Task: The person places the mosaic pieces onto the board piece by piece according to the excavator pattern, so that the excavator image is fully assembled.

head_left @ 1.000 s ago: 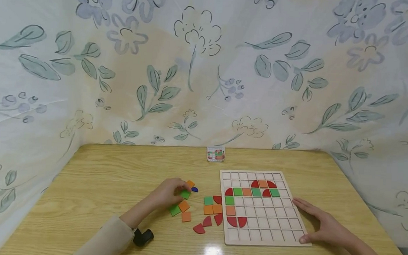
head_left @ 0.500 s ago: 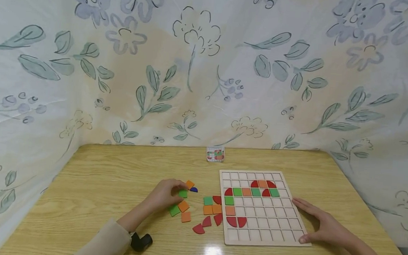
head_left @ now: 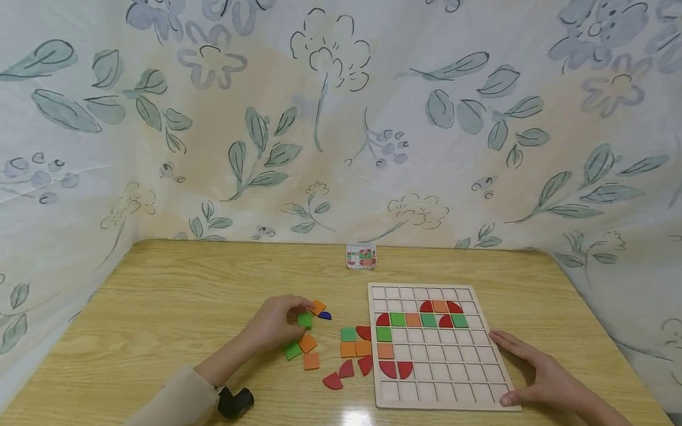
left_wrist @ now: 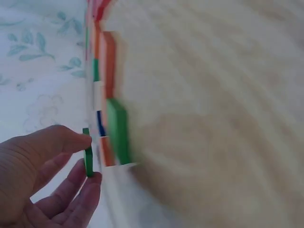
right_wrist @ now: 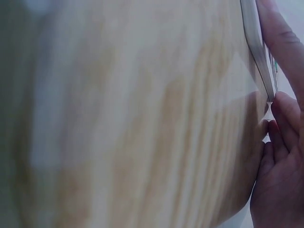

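1. At nine o'clock of the pale gridded board (head_left: 434, 373), the left hand (head_left: 276, 321) has a green tile (head_left: 305, 319) in a narrow pinch between fingertips, caught by opposite edges; whether the tile touches the table (head_left: 196, 276) I cannot tell.

2. Around that tile lie loose pieces: an orange tile (head_left: 319, 307) at one to two o'clock, a small blue piece (head_left: 325, 316) between two and three, a second orange square (head_left: 308, 344) near six, and another green square (head_left: 293, 351) towards seven.

3. The tile looks thin, flat, stiff and light, likely painted wood. Its smooth face could slip, so the edges seem the best hold, leaving the flat face uncovered.

4. At three to four o'clock of the board, the right hand (head_left: 542, 382) lies spread wide, fingers on the right-hand edge and thumb at the corner near five o'clock, with no piece visible in it.

5. The board lies flat and looks rigid and fairly light; on this glossy tabletop it might slide if nudged. The rim is the sensible place to steady it, since tilting could shake out the pieces in its cells.

6. Between the left hand and the board sits a cluster with a teal square (head_left: 348, 334) and red quarter-rounds (head_left: 333, 382). A small patterned card (head_left: 361, 258) stands at ten to eleven o'clock of the board.
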Action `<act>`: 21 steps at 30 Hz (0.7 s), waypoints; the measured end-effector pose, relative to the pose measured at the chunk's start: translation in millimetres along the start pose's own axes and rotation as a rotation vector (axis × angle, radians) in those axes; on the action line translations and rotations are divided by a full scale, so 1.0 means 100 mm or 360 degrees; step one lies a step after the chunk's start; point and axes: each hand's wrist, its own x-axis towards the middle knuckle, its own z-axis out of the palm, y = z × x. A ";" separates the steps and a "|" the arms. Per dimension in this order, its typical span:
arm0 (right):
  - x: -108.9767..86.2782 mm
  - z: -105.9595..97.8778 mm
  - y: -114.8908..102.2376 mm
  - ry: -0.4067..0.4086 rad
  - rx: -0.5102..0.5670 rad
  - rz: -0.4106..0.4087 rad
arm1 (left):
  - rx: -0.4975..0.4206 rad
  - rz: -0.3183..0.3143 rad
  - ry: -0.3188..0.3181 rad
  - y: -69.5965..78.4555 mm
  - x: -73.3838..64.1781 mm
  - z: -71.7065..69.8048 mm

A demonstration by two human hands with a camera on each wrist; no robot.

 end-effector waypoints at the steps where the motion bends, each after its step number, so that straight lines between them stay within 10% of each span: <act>1: 0.00 0.00 0.00 0.0000 -0.0003 0.0001 | -0.0009 -0.0016 0.0005 0.02 0.00 -0.02; 11: 0.00 -0.01 0.00 -0.0002 -0.0013 0.0011 | -0.0083 0.0002 0.0068 0.19 0.00 -0.16; 21: 0.01 -0.01 -0.06 -0.0004 -0.0029 0.0059 | -0.0122 0.0046 -0.0099 0.30 0.08 0.05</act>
